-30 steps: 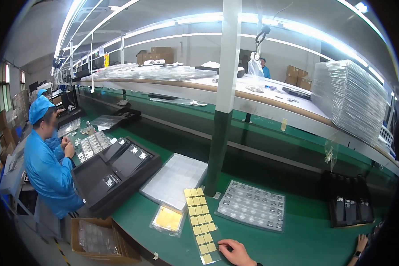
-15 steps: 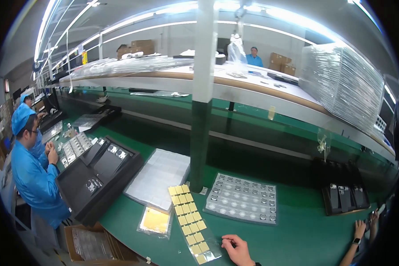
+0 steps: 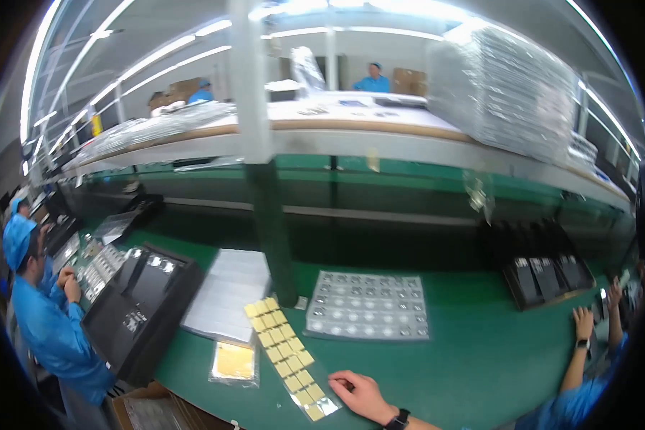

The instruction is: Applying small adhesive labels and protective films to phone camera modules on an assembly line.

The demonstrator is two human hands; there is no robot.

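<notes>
My right hand [image 3: 362, 395] comes in from the lower edge, a dark watch on its wrist. Its fingers are curled in toward the thumb, and anything between them is hidden. Right beside the fingertips lies a long clear strip of yellow square pads [image 3: 288, 356], slanting across the green bench. I cannot tell whether the fingers touch the film. My left hand is out of view. Beyond my hand sits a clear plastic tray [image 3: 369, 304] with round dark-rimmed parts in some of its pockets. Left of the strip are a bag of orange-yellow sheets [image 3: 234, 362] and a white sheet stack [image 3: 226, 294].
A black box [image 3: 140, 308] of parts stands at the left, near a co-worker in blue [image 3: 39, 315]. At the right, another person's hands [image 3: 584, 324] are by a second black box [image 3: 545, 276]. A green post [image 3: 272, 236] rises at the bench's back, under a shelf.
The whole view has swung to the right, so the bench and its things appear farther left. My right hand stays beside the strip, and more of its wrist and watch shows.
</notes>
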